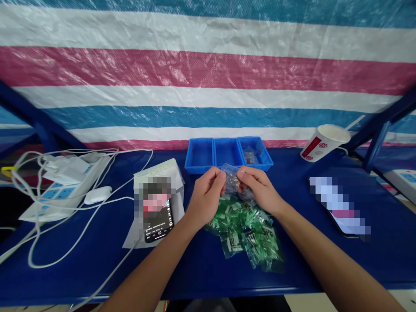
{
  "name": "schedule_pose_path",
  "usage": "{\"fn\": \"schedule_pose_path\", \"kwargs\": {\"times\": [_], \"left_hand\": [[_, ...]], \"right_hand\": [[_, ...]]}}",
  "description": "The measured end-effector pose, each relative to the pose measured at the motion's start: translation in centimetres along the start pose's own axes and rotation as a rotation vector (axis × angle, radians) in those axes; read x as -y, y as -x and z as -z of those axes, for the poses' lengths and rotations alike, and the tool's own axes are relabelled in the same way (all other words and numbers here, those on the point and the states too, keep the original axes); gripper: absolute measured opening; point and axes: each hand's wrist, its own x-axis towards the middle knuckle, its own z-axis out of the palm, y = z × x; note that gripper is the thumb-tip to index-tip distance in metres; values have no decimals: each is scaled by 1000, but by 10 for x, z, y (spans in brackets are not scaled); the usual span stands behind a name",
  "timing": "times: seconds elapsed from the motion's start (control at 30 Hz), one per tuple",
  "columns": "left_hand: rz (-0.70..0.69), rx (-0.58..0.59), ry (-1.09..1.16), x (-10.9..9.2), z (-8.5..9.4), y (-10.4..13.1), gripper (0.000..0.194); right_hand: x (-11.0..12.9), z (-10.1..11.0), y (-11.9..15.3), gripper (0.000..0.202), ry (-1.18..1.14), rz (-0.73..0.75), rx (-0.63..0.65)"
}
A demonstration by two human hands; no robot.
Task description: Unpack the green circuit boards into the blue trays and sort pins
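Between my two hands is a small clear plastic bag (231, 178) with small dark or brownish pieces inside, too small to make out. My left hand (208, 190) pinches its left side between thumb and fingers. On the other side, my right hand (258, 186) grips it the same way. Just below lies a pile of small clear bags with green and dark contents (245, 229), spread on the blue table. Behind my hands stands a blue three-compartment tray (226, 151); its right compartment holds a small clear bag (249, 157).
To the left, a lit phone (159, 225) rests on white paper packaging, near a white power strip (61, 197) and tangled white cables. On the right are a paper cup (321, 143) with a straw and another phone (344, 212). A striped plastic sheet (208, 69) hangs behind the table.
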Motion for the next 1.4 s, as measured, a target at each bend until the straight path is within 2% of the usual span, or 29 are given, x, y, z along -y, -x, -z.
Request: {"fn": "schedule_pose_path", "kwargs": {"times": [0.3,0.63,0.83,0.93,1.03,1.1,1.17,1.27,1.33,1.4], "left_hand": [[20,107,37,-3,-1,0,37],[-36,125,71,-5,-2,0,33],[-89,124,-61,-9,1,3,34],[-72,104,-72,-7,-2,5,32],[-30,67,-53,-3,-4,5,39],[-16,45,-27,0,-4,4,46],[-6,22,-8,2,-3,3,49],[27,-13,0,3,-1,1,48],[39,-25,-10,3,-1,1,47],[38,-33,-43,2,-2,1,45]], "right_hand": [[-2,-3,2,46,53,48,-22],[-2,-6,5,42,93,125,-42],[2,-8,7,40,61,141,-61],[-3,-7,5,43,-19,78,-60],[-9,-5,0,43,-227,-32,-32],[-10,-2,-5,46,-394,-74,-124],[-9,4,-11,48,-511,-104,-301],[-5,17,-16,35,-562,-226,-549],[-4,26,-17,34,-535,-362,-577],[-5,32,-17,37,-492,-467,-511]]}}
